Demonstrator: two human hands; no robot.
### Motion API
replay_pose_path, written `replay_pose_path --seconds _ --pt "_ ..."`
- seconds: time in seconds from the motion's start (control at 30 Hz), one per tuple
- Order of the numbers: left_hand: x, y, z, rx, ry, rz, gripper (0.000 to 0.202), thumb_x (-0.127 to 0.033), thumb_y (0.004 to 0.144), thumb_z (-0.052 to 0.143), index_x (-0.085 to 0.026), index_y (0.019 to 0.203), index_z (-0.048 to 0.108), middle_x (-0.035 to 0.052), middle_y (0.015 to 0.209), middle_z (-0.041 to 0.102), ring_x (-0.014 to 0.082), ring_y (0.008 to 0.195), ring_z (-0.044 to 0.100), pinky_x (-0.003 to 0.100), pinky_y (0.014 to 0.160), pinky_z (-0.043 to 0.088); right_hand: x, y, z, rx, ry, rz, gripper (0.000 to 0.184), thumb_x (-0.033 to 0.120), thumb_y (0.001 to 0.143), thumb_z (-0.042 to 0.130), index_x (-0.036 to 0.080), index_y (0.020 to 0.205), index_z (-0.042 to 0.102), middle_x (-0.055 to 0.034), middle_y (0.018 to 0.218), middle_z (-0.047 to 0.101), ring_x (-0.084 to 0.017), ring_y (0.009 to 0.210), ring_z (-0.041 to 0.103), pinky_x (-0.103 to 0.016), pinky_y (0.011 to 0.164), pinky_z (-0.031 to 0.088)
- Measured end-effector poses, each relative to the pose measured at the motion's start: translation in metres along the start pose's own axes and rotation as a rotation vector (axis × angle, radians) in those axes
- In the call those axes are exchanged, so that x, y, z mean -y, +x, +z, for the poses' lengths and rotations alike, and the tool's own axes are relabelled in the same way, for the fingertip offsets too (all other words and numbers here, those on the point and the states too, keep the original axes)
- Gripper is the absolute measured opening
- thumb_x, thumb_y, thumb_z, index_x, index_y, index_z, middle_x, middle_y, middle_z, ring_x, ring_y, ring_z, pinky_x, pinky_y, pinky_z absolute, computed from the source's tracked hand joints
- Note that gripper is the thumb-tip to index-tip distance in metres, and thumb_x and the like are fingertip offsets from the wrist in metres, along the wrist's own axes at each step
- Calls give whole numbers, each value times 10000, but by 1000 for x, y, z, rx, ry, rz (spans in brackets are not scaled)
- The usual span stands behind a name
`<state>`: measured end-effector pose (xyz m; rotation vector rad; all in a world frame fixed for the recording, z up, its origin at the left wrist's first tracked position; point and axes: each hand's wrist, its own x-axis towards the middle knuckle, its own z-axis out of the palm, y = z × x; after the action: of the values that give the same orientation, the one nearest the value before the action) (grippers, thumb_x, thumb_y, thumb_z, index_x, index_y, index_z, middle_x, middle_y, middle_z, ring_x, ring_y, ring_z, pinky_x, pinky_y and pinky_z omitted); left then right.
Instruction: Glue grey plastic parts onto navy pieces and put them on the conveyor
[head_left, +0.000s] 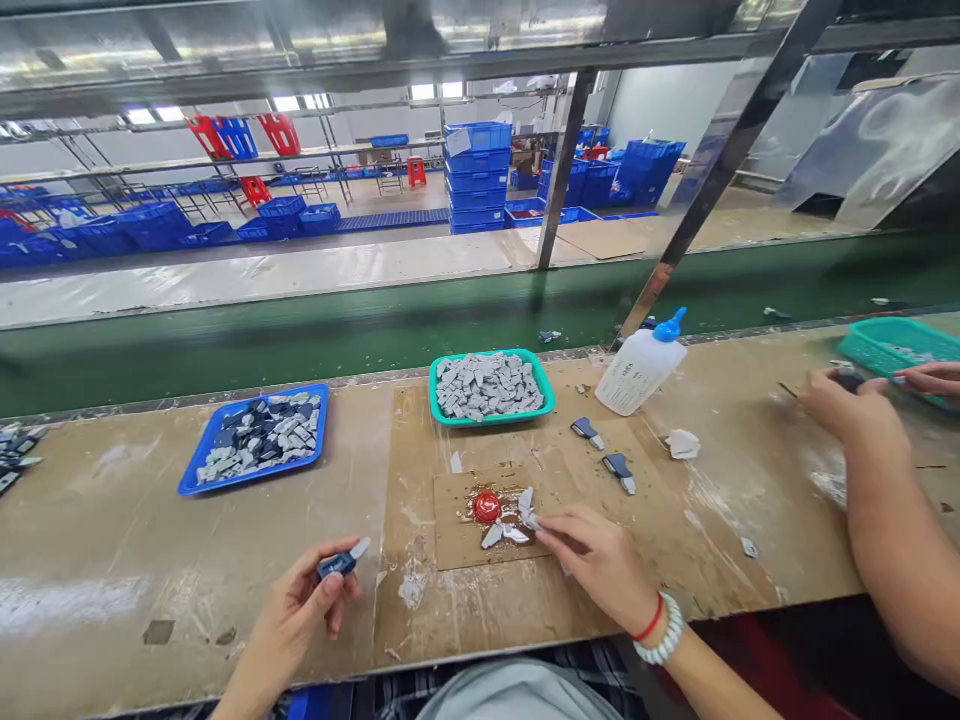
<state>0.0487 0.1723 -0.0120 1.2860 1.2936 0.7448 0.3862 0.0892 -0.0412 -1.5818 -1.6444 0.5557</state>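
Note:
My left hand grips a small dark blue plastic part with a pale grey tip pointing up and right. Over a cardboard piece, my right hand pinches a small light grey plastic piece; the fingers partly cover it. Beside those fingers lie loose grey pieces in a wet, shiny brown smear. A round red object sits in the same smear. Two dark blue parts with grey tips rest on the table to the right.
A green tray of grey pieces and a blue tray of mixed pieces stand behind. A white bottle with a blue nozzle stands tilted. At right are a co-worker's hands. A green conveyor belt runs beyond the table.

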Motion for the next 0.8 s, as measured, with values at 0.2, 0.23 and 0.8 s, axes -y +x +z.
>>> replay_pose_path --seconds 0.2,0.23,0.8 --pt "4 3 45 -39 -194 206 502 -666 593 570 -198 749 665 37 609 534 155 535 448 247 481 370 16 3 18 21 -22 -6 225 356 844 420 292 853 635 -58 830 589 -222 770 543 -427 686 476" --pt "2 5 56 -21 -226 227 502 -674 571 579 -206 734 665 43 667 538 175 598 465 266 529 392 16 4 17 13 32 26 212 368 836 439 292 858 636 -54 838 593 -218 771 545 -415 686 477" --pt "-60 17 166 323 -351 51 380 -575 830 266 -262 898 472 -15 522 375 143 468 325 272 487 321 61 29 -19 -126 625 236 139 333 744 597 259 845 657 -63 858 589 -175 714 572 -295 586 528"
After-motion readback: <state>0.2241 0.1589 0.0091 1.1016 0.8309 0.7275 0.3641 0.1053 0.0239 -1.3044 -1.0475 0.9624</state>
